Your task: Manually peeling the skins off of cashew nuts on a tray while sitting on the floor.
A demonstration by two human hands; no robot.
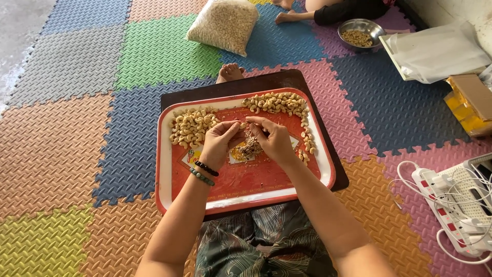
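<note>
Two hands: meet over the red tray [174, 179]
Left hand [221, 139]: fingers pinched on a cashew [242, 125]
Right hand [274, 139]: fingers curled, grip unclear
Beneath: pile of husks [249, 149]

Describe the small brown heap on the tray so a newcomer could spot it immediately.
Start at the red tray with the white rim, on the person's lap. Near its middle, just under the left hand and right hand, lies the heap of brown skins. Unlike the pale cashew piles along the tray's far edge, it is dark, flaky and crumbly.
</note>
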